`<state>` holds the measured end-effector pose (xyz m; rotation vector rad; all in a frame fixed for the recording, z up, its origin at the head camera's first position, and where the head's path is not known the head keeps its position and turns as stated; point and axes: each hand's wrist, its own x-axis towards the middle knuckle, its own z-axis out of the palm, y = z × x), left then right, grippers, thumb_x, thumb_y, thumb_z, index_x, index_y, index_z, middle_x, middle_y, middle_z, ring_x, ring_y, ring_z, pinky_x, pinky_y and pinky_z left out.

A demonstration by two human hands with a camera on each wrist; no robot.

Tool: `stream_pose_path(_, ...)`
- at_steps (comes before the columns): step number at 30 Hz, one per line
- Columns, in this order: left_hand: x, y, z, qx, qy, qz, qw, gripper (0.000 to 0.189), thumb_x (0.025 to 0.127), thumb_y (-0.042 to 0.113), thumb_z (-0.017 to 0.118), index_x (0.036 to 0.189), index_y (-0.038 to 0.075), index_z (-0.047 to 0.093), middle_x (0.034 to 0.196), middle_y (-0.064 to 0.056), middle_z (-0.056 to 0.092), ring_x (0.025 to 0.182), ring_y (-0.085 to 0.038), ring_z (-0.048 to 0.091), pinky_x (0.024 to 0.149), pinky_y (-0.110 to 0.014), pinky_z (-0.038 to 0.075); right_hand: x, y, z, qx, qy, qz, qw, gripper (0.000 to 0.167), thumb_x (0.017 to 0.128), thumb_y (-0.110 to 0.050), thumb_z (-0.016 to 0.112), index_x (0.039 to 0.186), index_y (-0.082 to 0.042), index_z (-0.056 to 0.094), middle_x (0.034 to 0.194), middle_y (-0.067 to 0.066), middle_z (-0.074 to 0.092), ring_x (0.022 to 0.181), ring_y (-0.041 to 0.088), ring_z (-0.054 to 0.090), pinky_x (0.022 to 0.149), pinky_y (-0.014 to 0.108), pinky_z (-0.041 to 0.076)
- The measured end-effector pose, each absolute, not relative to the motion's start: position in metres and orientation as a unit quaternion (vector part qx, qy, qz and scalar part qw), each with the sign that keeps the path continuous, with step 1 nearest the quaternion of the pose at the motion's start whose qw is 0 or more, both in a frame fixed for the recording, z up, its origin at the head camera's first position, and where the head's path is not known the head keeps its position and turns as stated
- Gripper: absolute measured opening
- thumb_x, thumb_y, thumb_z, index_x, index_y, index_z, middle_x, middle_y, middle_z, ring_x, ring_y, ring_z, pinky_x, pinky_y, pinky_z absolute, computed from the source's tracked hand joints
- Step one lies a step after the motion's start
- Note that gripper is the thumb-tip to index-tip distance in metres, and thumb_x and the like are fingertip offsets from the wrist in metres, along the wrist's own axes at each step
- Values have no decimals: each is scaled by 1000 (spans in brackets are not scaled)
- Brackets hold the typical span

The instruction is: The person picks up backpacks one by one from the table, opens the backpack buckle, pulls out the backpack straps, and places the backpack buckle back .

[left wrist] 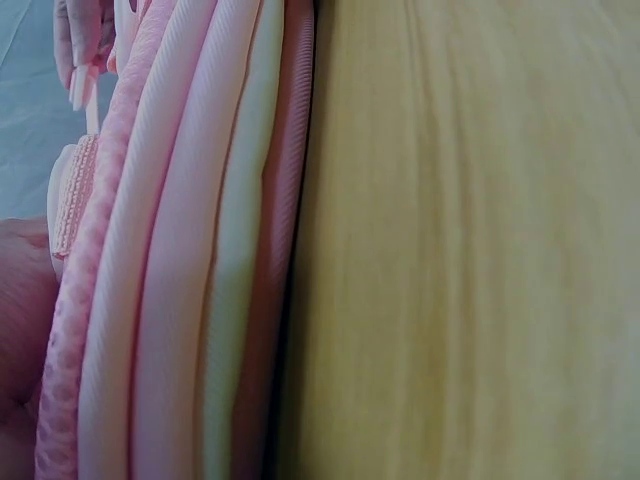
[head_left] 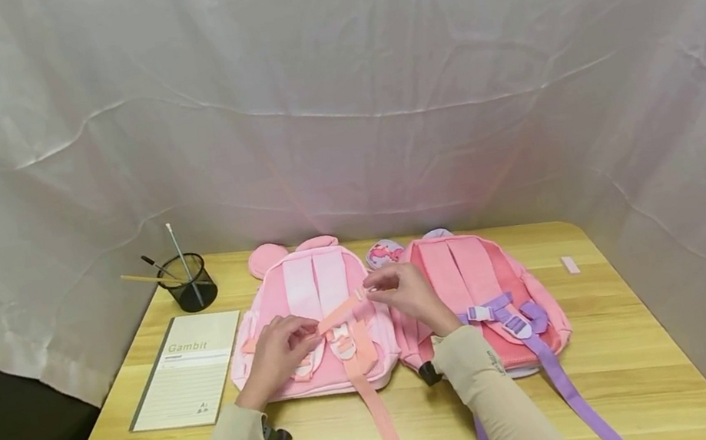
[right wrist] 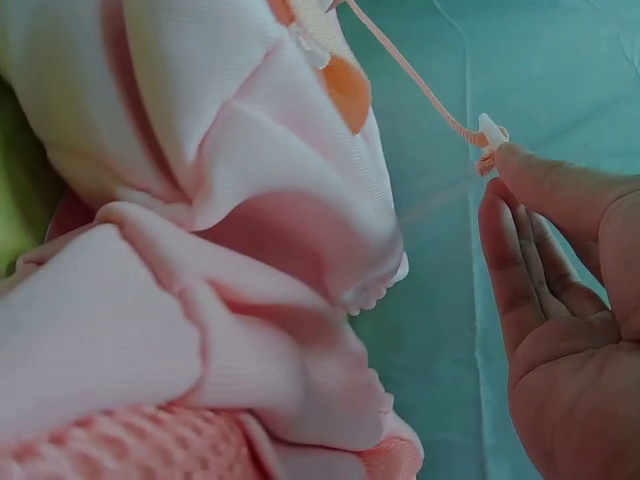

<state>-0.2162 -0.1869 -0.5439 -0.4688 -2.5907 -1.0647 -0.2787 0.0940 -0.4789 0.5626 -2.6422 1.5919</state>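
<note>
A light pink backpack [head_left: 271, 296] lies on the table with its shoulder straps facing up. Above it an orange webbing strap [head_left: 343, 313] is stretched between both hands. My left hand [head_left: 279, 353] pinches the strap's left end near the middle of the backpack. At the other end, my right hand [head_left: 409, 295] pinches a small white buckle piece [right wrist: 491, 132] between thumb and fingertips. Below the strap, a white buckle [head_left: 341, 335] rests on the backpack, and a loose orange strap tail [head_left: 377, 414] hangs over its near edge. In the left wrist view the backpack's side hides most of the left hand.
Right beside it lies a darker pink backpack [head_left: 529, 292] with purple straps [head_left: 575, 397] trailing toward the near edge. On the left are a notebook [head_left: 189, 372] and a black mesh pen holder [head_left: 196, 289] with several sticks. A small pink block [head_left: 570, 264] lies far right.
</note>
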Motion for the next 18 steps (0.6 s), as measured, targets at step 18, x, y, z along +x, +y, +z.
stream_pose_path(18,-217,-185,-544,-145,-911,-361,138,20,86,23,86,105,22,78,80,14,62,77,-9,49,68,-26,41,-283,101,-500,133,-870,475,-10,13,86,-10,84,98,-11,82,93,3,76,82,13,67,75,28,57)
